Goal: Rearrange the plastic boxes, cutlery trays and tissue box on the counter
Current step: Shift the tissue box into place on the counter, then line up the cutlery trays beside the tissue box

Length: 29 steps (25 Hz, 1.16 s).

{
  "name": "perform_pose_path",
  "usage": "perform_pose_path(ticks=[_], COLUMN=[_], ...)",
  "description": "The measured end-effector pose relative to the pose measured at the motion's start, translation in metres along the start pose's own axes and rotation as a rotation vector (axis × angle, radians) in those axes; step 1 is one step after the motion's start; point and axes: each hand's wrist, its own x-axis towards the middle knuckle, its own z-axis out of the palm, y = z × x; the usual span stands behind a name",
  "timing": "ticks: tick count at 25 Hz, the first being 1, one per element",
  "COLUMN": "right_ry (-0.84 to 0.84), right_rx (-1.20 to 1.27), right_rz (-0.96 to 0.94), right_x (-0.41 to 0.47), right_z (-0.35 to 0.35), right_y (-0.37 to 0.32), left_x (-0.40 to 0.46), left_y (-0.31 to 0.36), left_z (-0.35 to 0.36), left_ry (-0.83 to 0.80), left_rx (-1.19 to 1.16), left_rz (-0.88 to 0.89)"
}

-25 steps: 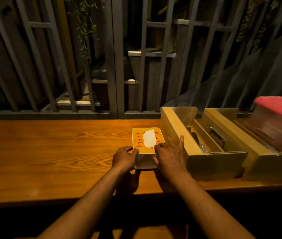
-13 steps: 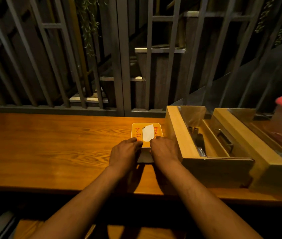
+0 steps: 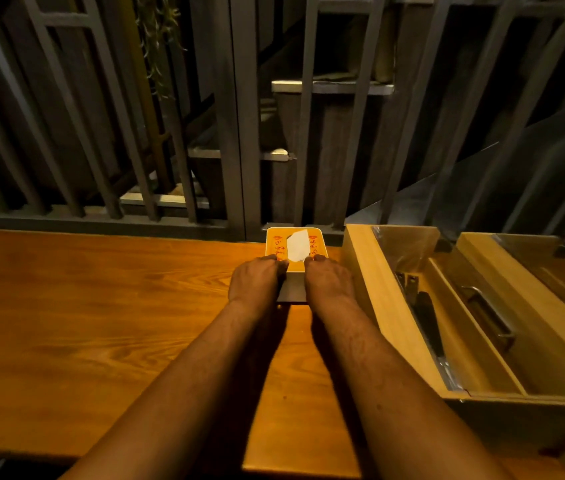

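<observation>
Now the tissue box (image 3: 295, 249) had slid back to the tabletop's (image 3: 101, 306) far edge.
Left hand (image 3: 257, 282) and right hand (image 3: 328, 284) gripped its near end; a wooden cutlery tray (image 3: 378, 289) stood just right.

The tissue box (image 3: 295, 249) stands at the back edge of the counter (image 3: 101, 323), touching the railing (image 3: 236, 133) behind it, with both hands on its near end, and just right of it lie two cutlery trays (image 3: 447, 323) side by side.
</observation>
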Motion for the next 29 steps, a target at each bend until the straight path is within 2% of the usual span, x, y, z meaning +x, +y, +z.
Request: perform_pose_path(ticks=[11,15,18,22,25,29], right_ry=[-0.052,-0.133,-0.051,0.118,0.182,0.261], right_rx=[-0.046,0.008,0.069,0.168,0.260,0.291], right_rz=[0.024,0.003,-0.005,-0.054,-0.025,-0.004], right_x=[0.053,0.050,0.032,-0.025,-0.084,-0.149], right_z=[0.010,-0.005,-0.026,-0.054,-0.063,-0.058], right_y=[0.010,0.016,0.021,0.038,0.060,0.099], left_x=[0.054,0.057,0.044,-0.004,-0.049,-0.097], left_y=[-0.010,-0.008,0.000,0.027,0.063,0.119], left_z=[0.028,0.023,0.010,-0.022,-0.049,-0.067], left_ry=[0.045,-0.023,-0.038,0.088,0.195,0.191], left_rx=[-0.008,0.037,0.012,-0.174,-0.329,-0.398], left_rz=[0.026,0.043,0.045,0.084,0.105,0.140])
